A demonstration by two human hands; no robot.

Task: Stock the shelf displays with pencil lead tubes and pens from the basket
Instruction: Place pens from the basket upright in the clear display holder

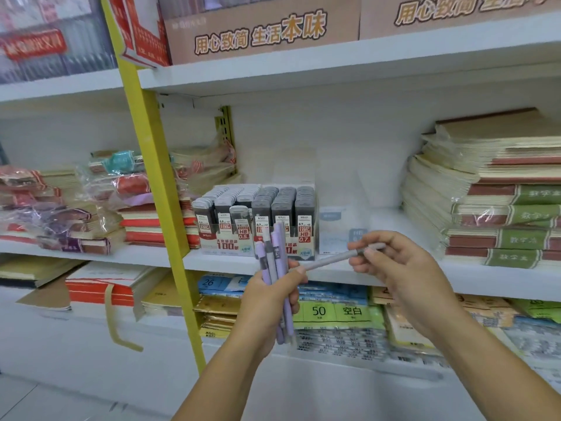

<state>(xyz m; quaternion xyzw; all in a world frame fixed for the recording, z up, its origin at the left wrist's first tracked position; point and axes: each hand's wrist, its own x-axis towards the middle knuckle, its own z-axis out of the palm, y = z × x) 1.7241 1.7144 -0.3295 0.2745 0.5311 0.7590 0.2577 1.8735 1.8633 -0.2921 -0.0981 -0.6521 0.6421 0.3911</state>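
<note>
So at this point the left hand [273, 302] had its grip wrapped round a bunch of purple pens [274, 259]. They stood roughly upright, tops poking out above the grip and the other ends sticking out below. The right hand [400, 265] had a pinch grip clamped on a single pen [331, 259] near one end. It lay almost level, with the other end right at the left thumb.

Just beyond the left grip sat the lead tube display [258, 217] on the shelf [501, 281], looking pretty full. Beyond the right grip was a clear display box [337, 226] that looked near empty, so probably where the pens go.

My take: draw that one pen clear sideways, hold the left grip firm so the rest don't fan out, then drop it in upright. Basket wasn't in view.
</note>
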